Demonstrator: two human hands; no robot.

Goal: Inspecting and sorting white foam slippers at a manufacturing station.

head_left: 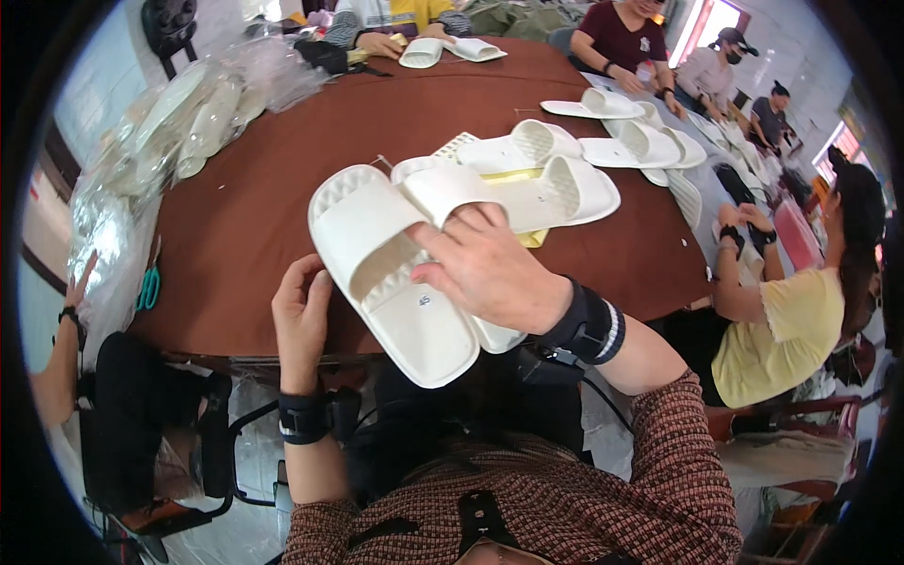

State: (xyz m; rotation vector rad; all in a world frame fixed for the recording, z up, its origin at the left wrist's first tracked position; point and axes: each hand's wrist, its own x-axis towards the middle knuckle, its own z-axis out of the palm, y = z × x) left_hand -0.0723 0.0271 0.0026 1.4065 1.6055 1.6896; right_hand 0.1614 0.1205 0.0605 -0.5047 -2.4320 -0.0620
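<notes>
Head view: held white slippers (395, 282) slant lengthwise, toes forward-left.

Lg brown-topped tbl (245, 254) fills ctr; pale wall (789, 42) upper R w/ bright window (718, 21); reddish chair (833, 404) low R; pale floor (601, 438).

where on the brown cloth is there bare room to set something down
A bare patch lies left of the held slippers, between the left hand, teal scissors and clear plastic; another stretches toward the far slippers. It is crowded right of the held pair, where white slippers and a yellow sheet lie together.
</notes>
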